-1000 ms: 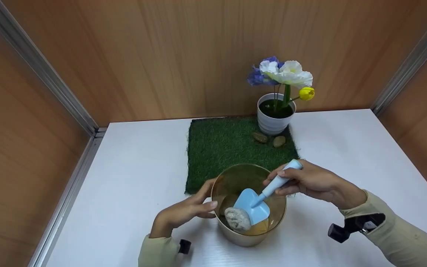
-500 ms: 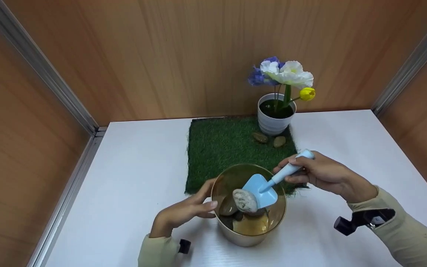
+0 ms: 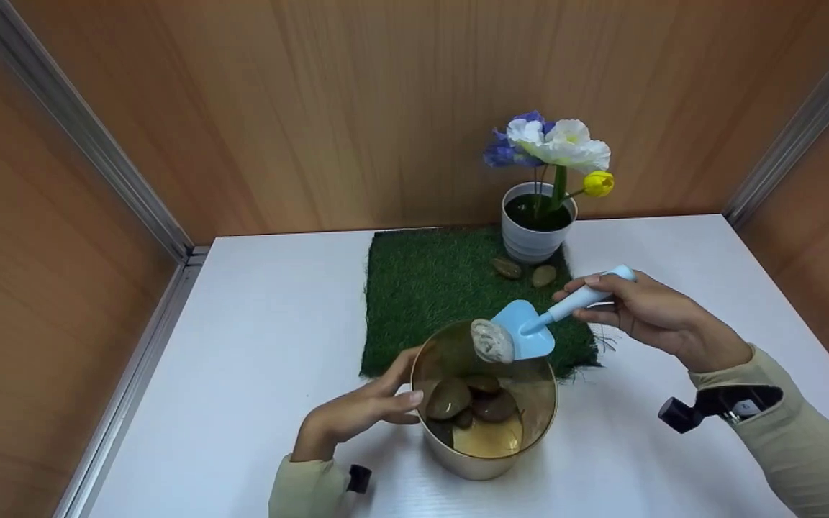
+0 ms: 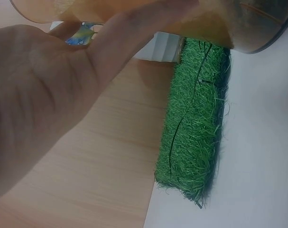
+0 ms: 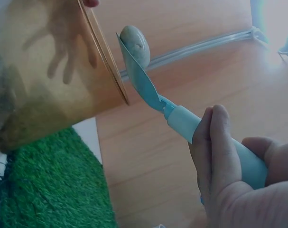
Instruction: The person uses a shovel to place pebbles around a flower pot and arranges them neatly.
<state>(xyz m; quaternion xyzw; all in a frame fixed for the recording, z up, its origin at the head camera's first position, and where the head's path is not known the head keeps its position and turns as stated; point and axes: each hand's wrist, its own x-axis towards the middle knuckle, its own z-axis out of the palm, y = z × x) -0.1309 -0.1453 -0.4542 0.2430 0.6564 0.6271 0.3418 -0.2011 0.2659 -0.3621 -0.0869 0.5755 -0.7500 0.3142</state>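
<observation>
My right hand (image 3: 648, 316) grips the handle of a light-blue hand trowel (image 3: 529, 331). A pale grey stone (image 3: 492, 341) rests on its blade, at the far part of the rim of a translucent amber bucket (image 3: 473, 469) in the head view. The right wrist view shows the stone (image 5: 135, 46) lying on the blade, just beyond the rim. My left hand (image 3: 357, 414) lies against the bucket's left side, thumb at the rim. Through the wall, its fingers (image 5: 70, 64) look straight and spread. Several dark brown stones (image 3: 449, 398) sit inside the bucket.
A green artificial grass mat (image 3: 422, 288) lies behind the bucket on the white table (image 3: 270, 309). At the mat's back right stands a white pot (image 3: 533, 241) of artificial flowers (image 3: 565, 144), with two brown pebbles (image 3: 506, 268) before it. Wood panels (image 3: 357, 108) enclose the table.
My right hand has lifted the trowel and stone from inside the bucket, up and to the right, uncovering the dark stones. The left hand and bucket have stayed in place.
</observation>
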